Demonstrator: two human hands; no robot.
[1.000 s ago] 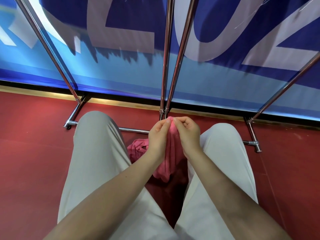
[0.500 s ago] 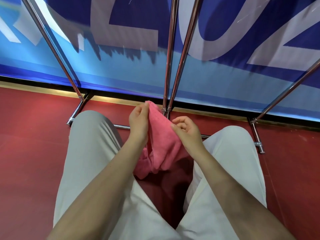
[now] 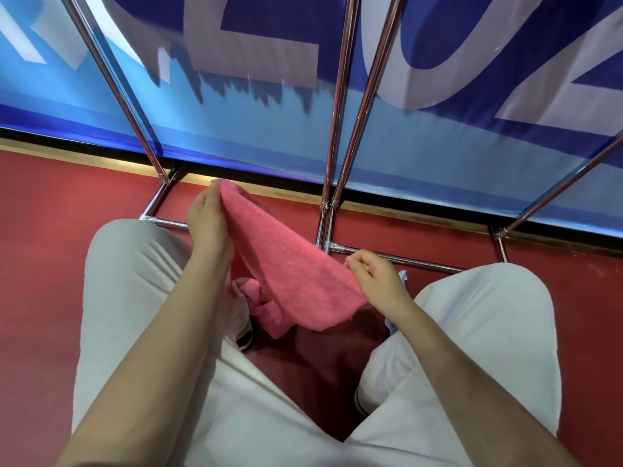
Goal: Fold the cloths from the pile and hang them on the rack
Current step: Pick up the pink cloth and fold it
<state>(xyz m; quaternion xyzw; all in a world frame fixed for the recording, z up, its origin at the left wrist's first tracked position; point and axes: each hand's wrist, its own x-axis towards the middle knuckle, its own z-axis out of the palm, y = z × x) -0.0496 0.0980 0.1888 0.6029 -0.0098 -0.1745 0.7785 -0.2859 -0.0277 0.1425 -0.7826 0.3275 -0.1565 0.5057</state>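
**Kid:** What is the person holding?

**Friend:** A pink cloth. It is stretched out in the air between two hands, above the knees.

**Kid:** How does the left hand hold it?

**Friend:** It pinches the top corner of the cloth with its fingers and thumb. That corner is the high one, farther from the person.

**Kid:** And the right hand?

**Friend:** Its fingers are curled and they pinch the lower edge of the cloth, nearer to the person. So the cloth slants down from left to right.

**Kid:** Does any of it hang down?

**Friend:** Yes. The bottom part droops between the legs in the light trousers. More pink cloth is bunched up under it, down by the left wrist. I cannot tell if that is the same cloth or another one.

**Kid:** Where is the rack?

**Friend:** The shiny metal rack stands right in front, on the red floor. Its poles go up and its low bars run along the floor. The cloth is not touching the rack that I can see.

**Kid:** Is there a basket or a box for the cloths?

**Friend:** I can see none. A little bit of pale blue cloth peeks out beside the right hand.

**Kid:** What is behind the rack?

**Friend:** A big blue banner with huge pale letters.
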